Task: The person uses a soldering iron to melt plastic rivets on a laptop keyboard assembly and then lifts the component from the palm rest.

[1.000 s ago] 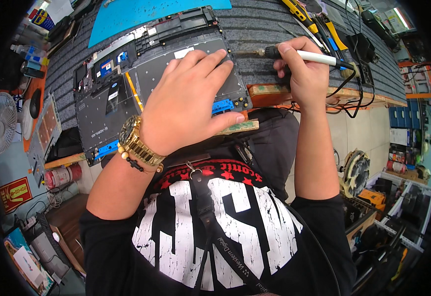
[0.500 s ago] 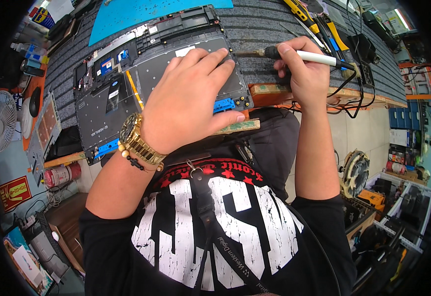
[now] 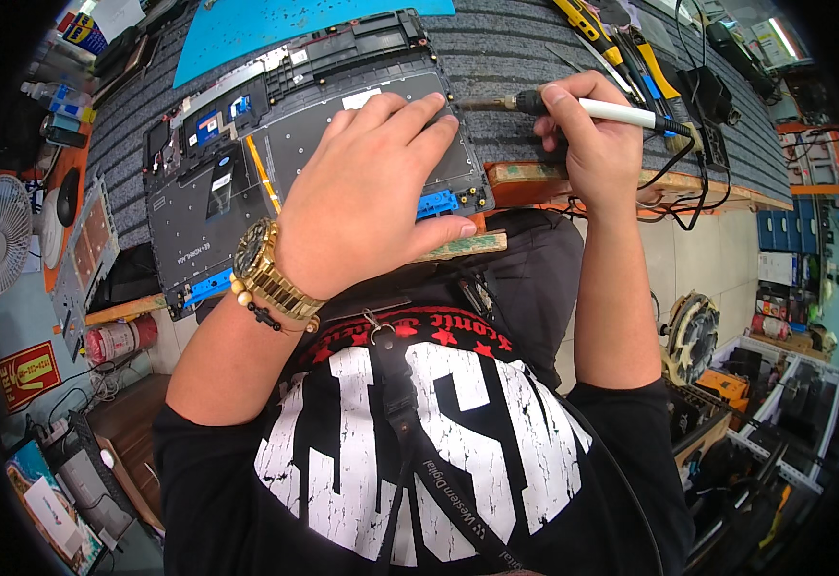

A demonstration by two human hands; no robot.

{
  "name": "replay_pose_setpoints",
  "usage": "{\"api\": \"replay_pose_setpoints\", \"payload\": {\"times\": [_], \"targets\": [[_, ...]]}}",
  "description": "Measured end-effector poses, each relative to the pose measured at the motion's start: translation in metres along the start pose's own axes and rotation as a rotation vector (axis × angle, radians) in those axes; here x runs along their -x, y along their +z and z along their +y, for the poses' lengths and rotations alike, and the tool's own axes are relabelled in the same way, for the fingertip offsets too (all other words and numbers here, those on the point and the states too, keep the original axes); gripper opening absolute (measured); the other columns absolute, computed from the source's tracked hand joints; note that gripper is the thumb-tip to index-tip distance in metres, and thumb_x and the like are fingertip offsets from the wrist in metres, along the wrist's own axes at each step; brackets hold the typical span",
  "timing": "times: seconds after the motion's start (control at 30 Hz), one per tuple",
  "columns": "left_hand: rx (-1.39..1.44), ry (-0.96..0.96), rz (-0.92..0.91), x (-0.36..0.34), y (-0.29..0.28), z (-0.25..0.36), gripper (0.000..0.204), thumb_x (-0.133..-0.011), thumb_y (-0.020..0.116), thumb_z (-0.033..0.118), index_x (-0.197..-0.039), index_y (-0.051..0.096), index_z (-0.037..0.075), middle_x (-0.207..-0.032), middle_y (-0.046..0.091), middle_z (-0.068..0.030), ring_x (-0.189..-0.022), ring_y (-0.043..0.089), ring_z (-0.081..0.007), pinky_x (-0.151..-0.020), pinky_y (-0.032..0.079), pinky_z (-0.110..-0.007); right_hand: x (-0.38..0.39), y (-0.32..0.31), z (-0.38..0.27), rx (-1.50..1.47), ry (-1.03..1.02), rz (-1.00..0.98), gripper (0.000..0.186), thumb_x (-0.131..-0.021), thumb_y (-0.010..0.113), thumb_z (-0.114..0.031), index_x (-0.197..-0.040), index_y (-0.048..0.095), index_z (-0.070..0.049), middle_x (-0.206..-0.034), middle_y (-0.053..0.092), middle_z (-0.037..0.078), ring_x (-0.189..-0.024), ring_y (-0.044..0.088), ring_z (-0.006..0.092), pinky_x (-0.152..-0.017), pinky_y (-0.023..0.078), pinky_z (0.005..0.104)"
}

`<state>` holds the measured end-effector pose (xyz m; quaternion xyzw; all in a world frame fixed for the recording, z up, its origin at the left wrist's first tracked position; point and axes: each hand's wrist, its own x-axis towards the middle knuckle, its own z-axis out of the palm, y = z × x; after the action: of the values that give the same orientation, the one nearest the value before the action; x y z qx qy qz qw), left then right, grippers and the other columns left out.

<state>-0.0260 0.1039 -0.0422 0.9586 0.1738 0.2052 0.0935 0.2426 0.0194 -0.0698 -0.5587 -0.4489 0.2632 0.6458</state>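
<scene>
A dark laptop top case (image 3: 203, 206), its inner side up, lies on a ridged grey mat and reaches over the bench's front edge. My left hand (image 3: 367, 187) lies flat across its right half, fingers stretched toward the right edge, hiding part of the panel. In my right hand (image 3: 597, 144) is a soldering iron (image 3: 611, 112) with a white handle and a black cable. Its metal tip points left and meets the case's right edge, close to my left fingertips. Blue strips (image 3: 436, 204) and an orange ribbon cable (image 3: 262, 173) show on the case.
A blue mat (image 3: 304, 34) lies at the back of the bench. Tweezers, a yellow cutter (image 3: 581, 24) and other hand tools lie at the far right, beside a black power strip (image 3: 715, 144). A white fan (image 3: 0, 235) stands at the left.
</scene>
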Motion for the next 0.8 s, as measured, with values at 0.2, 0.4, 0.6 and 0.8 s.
{"api": "replay_pose_setpoints", "payload": {"times": [0.2,0.4,0.6,0.8], "targets": [[-0.003,-0.002,-0.001,0.000,0.000,0.000,0.087,-0.086,0.096,0.055,-0.148,0.073,-0.001,-0.160,0.068,-0.0180,-0.144,0.061,-0.0373,-0.120,0.050,-0.052,0.001,-0.003,0.002,-0.015,0.004,0.022,0.013,-0.109,0.082,-0.012,-0.104,0.077,-0.001,-0.086,0.079,0.008,-0.069,0.070,0.0119,-0.061,0.054,0.0278],[0.002,-0.006,-0.017,-0.002,0.000,-0.001,0.091,-0.084,0.097,0.056,-0.150,0.071,-0.002,-0.165,0.065,-0.0184,-0.144,0.061,-0.0420,-0.120,0.049,-0.054,-0.003,-0.015,0.013,-0.298,-0.049,0.145,0.011,-0.109,0.078,-0.010,-0.108,0.075,0.000,-0.096,0.076,0.011,-0.074,0.073,0.0172,-0.062,0.055,0.0323],[0.023,0.032,0.006,-0.003,0.002,-0.003,0.086,-0.082,0.096,0.062,-0.138,0.074,0.000,-0.160,0.067,-0.0169,-0.141,0.062,-0.0402,-0.117,0.051,-0.053,-0.007,-0.019,0.021,-0.402,-0.070,0.163,0.011,-0.110,0.076,-0.009,-0.112,0.072,0.001,-0.092,0.075,0.010,-0.073,0.070,0.0179,-0.069,0.058,0.0336],[0.012,0.034,0.036,0.000,-0.002,-0.007,0.088,-0.082,0.095,0.066,-0.141,0.076,0.003,-0.160,0.066,-0.0244,-0.142,0.062,-0.0428,-0.117,0.052,-0.055,-0.013,-0.015,0.015,-0.444,-0.044,0.157,0.010,-0.110,0.075,-0.009,-0.109,0.071,0.001,-0.089,0.074,0.011,-0.070,0.066,0.0175,-0.093,0.067,0.0424]]}}
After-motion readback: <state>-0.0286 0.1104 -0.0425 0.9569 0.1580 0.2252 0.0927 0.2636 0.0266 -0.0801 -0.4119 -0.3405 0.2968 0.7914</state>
